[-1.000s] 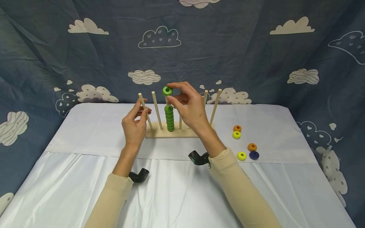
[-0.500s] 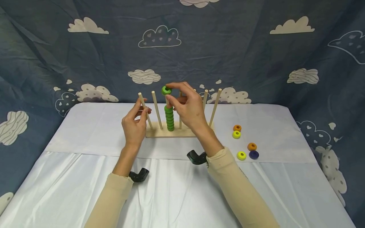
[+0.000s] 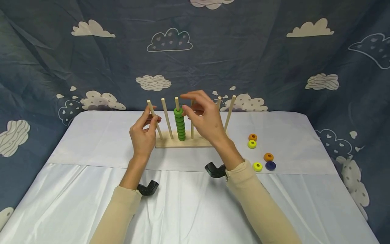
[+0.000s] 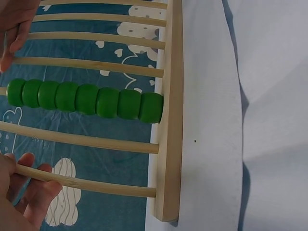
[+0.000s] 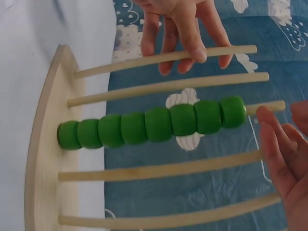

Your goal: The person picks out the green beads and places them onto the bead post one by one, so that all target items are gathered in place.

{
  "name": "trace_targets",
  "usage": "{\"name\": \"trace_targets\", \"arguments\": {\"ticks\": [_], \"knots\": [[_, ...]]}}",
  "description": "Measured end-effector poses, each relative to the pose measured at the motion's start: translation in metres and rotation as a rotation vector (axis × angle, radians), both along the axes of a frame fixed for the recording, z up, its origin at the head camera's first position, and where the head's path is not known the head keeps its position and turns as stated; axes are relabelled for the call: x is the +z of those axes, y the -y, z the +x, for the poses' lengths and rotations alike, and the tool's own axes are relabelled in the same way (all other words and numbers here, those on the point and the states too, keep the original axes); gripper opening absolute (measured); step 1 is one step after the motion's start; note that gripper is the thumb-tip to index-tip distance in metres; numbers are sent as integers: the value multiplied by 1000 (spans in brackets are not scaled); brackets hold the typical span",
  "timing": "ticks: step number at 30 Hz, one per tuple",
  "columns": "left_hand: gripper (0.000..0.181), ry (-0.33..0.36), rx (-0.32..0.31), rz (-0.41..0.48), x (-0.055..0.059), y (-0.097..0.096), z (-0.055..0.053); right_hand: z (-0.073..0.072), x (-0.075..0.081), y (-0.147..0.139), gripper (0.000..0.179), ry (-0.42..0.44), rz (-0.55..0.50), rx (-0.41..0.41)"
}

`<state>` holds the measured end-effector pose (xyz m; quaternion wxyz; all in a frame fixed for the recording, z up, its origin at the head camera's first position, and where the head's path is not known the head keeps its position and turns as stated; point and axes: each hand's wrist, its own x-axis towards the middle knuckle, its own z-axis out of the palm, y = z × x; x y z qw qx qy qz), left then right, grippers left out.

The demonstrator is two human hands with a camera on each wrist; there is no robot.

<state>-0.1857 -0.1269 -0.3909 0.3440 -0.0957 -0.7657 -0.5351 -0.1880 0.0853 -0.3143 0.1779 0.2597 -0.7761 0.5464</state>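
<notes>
A wooden rack with a flat base (image 3: 172,143) and several upright pegs stands on the white cloth. Green wooden beads (image 4: 86,99) are stacked on its third peg from the left, leaving the bare peg tip (image 5: 272,107) showing above them. My left hand (image 3: 144,135) pinches the leftmost peg (image 4: 106,187) between thumb and fingers. Beside the top of the green stack is my right hand (image 3: 210,119), thumb and index finger parted with nothing between them. In the head view it covers parts of the pegs to the right.
Right of the rack lie loose beads: two orange ones (image 3: 252,137) (image 3: 268,157), two yellow ones (image 3: 252,144) (image 3: 257,166) and a dark blue one (image 3: 270,165). A dark curtain (image 3: 243,61) with cloud prints hangs behind the table.
The green bead that my right hand held at the peg's top has dropped onto the stack. The right fingers have let go and spread. My left hand has stayed on its peg.
</notes>
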Motion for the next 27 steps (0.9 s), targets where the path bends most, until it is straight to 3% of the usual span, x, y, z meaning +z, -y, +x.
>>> {"name": "trace_targets", "arguments": {"ticks": [9, 27], "knots": [[29, 18, 13, 15, -3, -2, 3, 3, -8, -22, 24, -103, -99, 15], [31, 58, -12, 30, 1, -1, 2, 11, -22, -81, 32, -81, -39, -119]]}}
